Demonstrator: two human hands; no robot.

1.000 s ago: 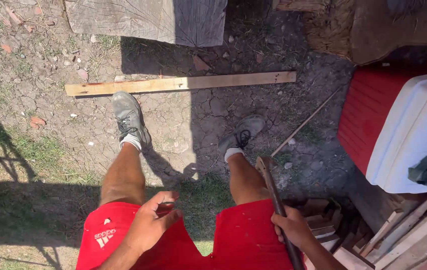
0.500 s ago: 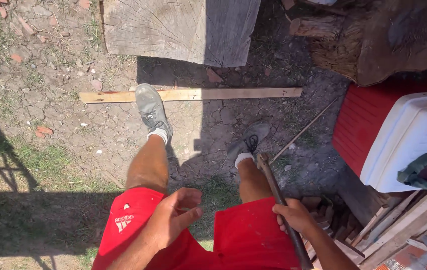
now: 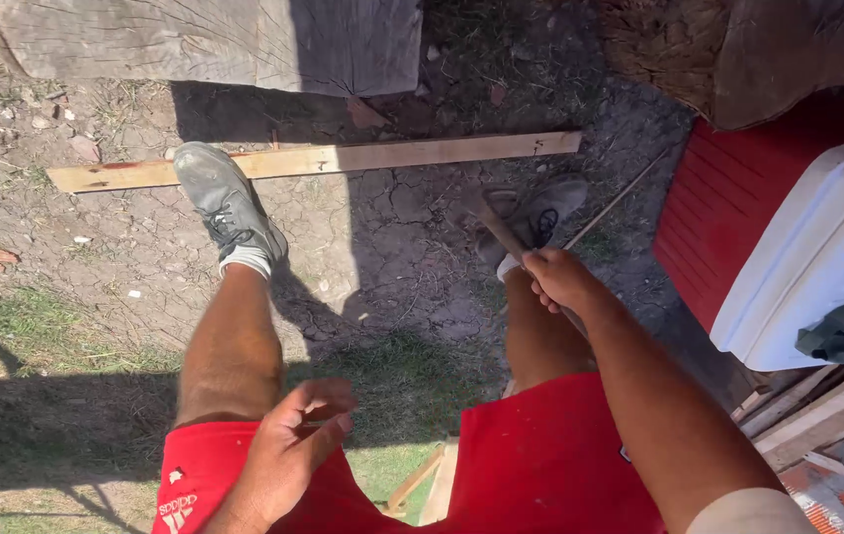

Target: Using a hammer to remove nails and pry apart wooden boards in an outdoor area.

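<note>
I am seated, in red shorts point(image 3: 531, 465) and grey shoes. My right hand point(image 3: 557, 278) grips a dark wooden stick point(image 3: 501, 229) that points forward over my right knee, its tip near my right shoe point(image 3: 540, 213). My left hand point(image 3: 293, 445) hovers over my left thigh, fingers loosely curled, holding nothing. My left shoe point(image 3: 224, 203) rests on a long pale wooden slat point(image 3: 343, 158) lying across the cracked dirt.
A big weathered wooden slab point(image 3: 214, 40) lies beyond the slat. A tree stump point(image 3: 758, 49) stands at top right. To the right is a red crate point(image 3: 728, 198) with a white lid point(image 3: 817, 257) and stacked wood pieces point(image 3: 817, 405). Grass patches lie at left.
My right hand has lifted and carried the stick forward, above my right knee. My left hand has stayed over the left thigh. The view has tilted slightly.
</note>
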